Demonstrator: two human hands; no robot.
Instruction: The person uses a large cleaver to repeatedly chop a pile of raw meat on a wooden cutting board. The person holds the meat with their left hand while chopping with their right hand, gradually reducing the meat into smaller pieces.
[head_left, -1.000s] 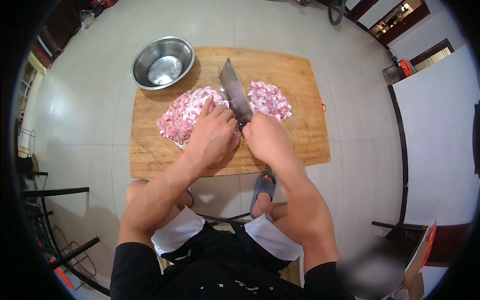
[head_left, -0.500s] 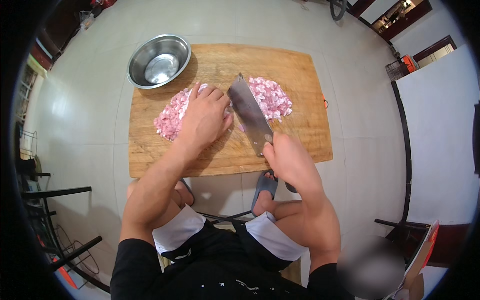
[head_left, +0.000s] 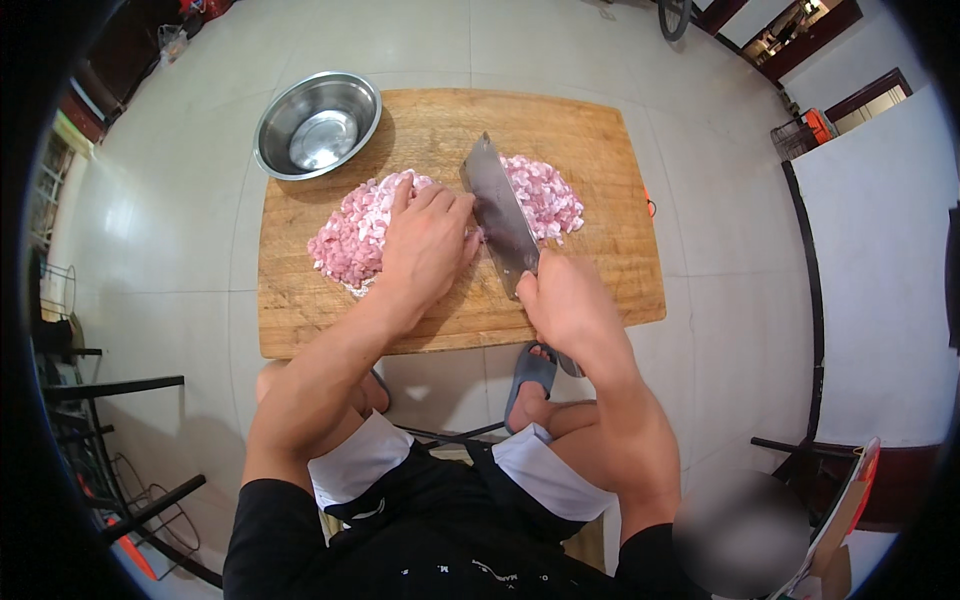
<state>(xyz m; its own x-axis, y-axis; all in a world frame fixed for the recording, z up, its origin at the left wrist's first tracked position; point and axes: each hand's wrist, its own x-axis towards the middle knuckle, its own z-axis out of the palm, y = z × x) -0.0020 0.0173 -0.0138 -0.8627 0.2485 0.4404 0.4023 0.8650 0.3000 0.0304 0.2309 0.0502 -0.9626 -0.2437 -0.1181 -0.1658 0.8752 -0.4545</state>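
A wooden cutting board (head_left: 590,280) carries two heaps of diced pink and white meat. My right hand (head_left: 568,300) is closed round the handle of a cleaver (head_left: 502,215), its broad blade slanting up and left between the heaps. The left meat heap (head_left: 350,240) is the larger one. Over that heap's right edge bends my left hand (head_left: 430,240), fingers curled and pressed down on meat close beside the blade; the palm hides most of what lies beneath. Right of the blade sits the other meat heap (head_left: 545,195), untouched by either hand.
A metal bowl (head_left: 318,125) stands on the board's far left corner, with no food visible in it. Pale floor tiles (head_left: 720,230) surround the board. My knees and sandals are below its near edge. A black metal rack (head_left: 120,385) stands at left.
My left hand has shifted right and slightly nearer, baring more of the left heap. The cleaver and my right hand have moved a little farther away, the blade now against the left fingertips.
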